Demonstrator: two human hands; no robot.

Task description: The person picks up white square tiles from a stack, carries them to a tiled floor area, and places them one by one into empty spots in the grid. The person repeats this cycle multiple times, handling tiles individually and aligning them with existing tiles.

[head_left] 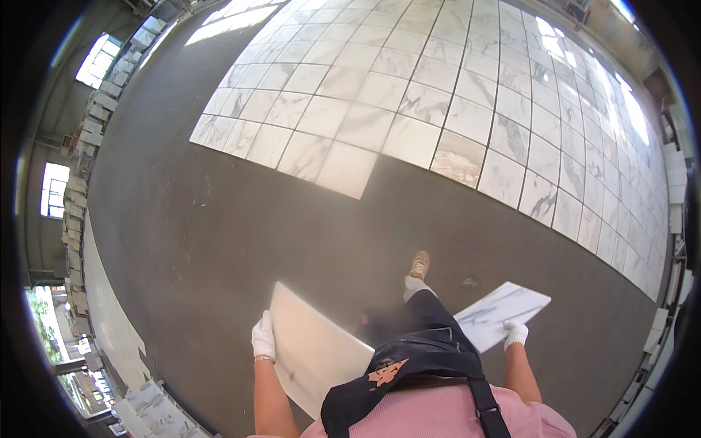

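Observation:
My left hand [263,336], in a white glove, is closed on the outer edge of a cream-white marble tile [315,343]. That tile hangs tilted beside my left leg, and part of it is hidden behind my apron and body. In my right hand [515,333], also gloved in white, is a second marble tile [502,312], white with grey veins. It is held by its outer edge at my right side, its inner part close to my dark trousers. The two tiles are apart, one on each side of me.
Ahead on the grey floor [241,219] lies a wide grid of veined marble tiles [409,98]. One pale tile [346,168] juts from its near edge. Stacked slabs [157,412] stand at the lower left, with more stacks along both walls. My shoe [419,263] is forward.

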